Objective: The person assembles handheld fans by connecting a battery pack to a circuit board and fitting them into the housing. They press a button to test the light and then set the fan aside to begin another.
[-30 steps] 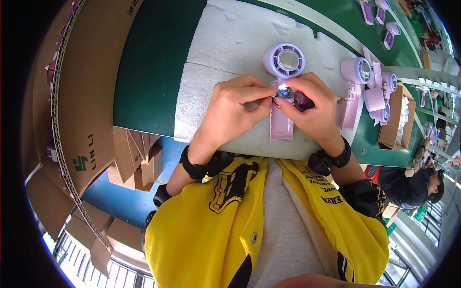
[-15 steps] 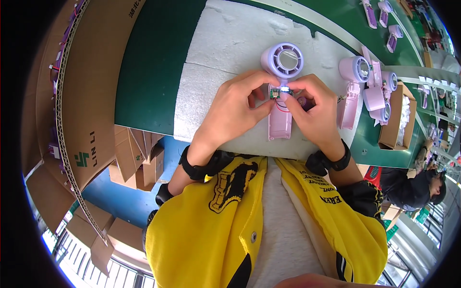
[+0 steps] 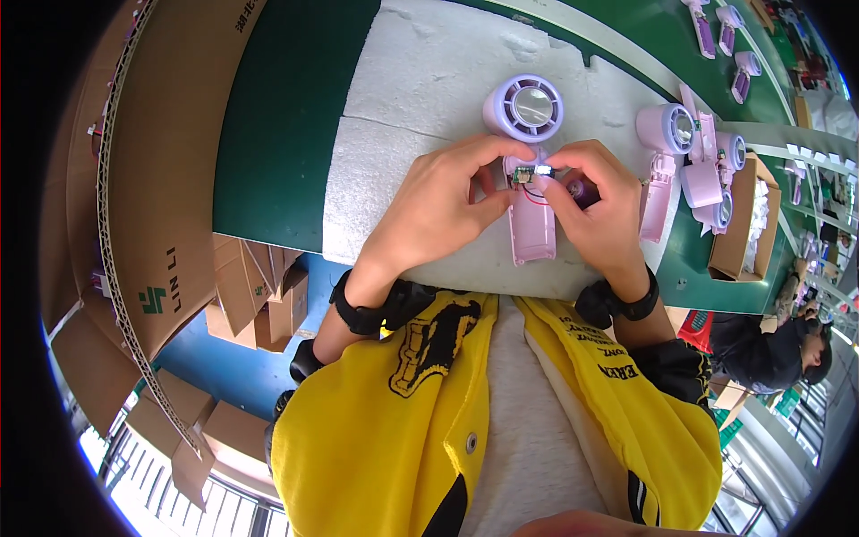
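- Both hands meet over the middle of the white foam pad (image 3: 403, 161) on the green counter (image 3: 277, 116). Left hand (image 3: 438, 210) is curled, thumb and forefinger pinched on a small circuit board (image 3: 526, 175); right hand (image 3: 595, 210) pinches the same board from the other side, with a dark round part (image 3: 583, 190) tucked under its fingers.
- Under the hands lies a lilac handheld fan (image 3: 534, 152). Its long axis runs away from the person: round grille head at the far end, open handle shell (image 3: 531, 228) pointing back toward the body.
- That board sits just where head joins handle, touching the shell's top end, with thin red wires trailing toward the right hand. Neither hand is clearly nearer; each holds one end.
- Off to the right, well apart, lie more lilac fans (image 3: 684, 143) beside a cardboard box (image 3: 743, 224).
- Stacked cartons (image 3: 152, 224) stand on the left; another person (image 3: 787, 340) sits low on the right.
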A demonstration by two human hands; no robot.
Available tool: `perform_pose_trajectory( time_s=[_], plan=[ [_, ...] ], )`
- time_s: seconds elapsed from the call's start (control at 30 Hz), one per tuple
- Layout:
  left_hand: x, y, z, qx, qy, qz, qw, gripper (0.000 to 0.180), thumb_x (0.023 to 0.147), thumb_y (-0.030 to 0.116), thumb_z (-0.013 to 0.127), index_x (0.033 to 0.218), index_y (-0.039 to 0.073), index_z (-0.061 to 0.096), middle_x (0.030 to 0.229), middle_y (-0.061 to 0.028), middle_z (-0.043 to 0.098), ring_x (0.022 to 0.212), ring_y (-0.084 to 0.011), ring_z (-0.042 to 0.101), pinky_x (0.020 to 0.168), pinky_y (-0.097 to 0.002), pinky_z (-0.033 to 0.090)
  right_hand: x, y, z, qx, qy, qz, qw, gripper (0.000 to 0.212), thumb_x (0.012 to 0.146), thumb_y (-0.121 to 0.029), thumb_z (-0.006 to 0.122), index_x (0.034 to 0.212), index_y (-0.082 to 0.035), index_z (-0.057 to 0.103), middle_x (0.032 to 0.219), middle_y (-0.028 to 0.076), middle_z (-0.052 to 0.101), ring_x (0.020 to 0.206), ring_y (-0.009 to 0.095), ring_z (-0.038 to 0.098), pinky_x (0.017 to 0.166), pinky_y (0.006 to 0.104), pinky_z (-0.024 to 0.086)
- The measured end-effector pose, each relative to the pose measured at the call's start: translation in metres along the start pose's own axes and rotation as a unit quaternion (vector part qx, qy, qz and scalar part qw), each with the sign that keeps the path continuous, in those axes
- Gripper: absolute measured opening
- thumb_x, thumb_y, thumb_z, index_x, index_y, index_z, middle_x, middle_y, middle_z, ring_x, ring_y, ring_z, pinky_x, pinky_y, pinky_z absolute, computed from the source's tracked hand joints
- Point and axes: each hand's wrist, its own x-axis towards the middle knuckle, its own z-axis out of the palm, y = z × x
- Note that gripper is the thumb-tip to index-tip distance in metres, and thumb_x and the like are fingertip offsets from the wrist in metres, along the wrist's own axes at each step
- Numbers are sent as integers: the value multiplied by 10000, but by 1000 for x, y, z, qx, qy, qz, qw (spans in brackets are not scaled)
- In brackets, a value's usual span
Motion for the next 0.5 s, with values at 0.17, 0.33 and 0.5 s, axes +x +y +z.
perform_pose_trajectory(
  time_s=[0.17,0.33,0.5],
  plan=[
    [0,1,0,-7,5,10,1000,391,764,-15,658,1147,66,647,946,-99,676,708,-198,635,669,-314,527,-1,-2,0,10,-1,31,999,212,770,18,748,966,-11,675,891,65,648,658,90,591,557,220,450],
    [0,0,1,4,14,19,1000,361,764,-10,661,1117,63,651,928,-87,669,700,-196,630,657,-313,523,1,-1,-3,-13,-23,-46,999,177,769,6,756,933,-11,691,886,76,653,670,117,615,568,235,465],
    [2,-1,2,21,14,5,1000,338,756,1,675,1085,73,650,864,-77,660,673,-196,620,638,-316,515,0,1,1,-27,-10,-72,997,173,762,0,769,920,-14,700,882,86,651,675,154,629,579,249,483]
  ],
)
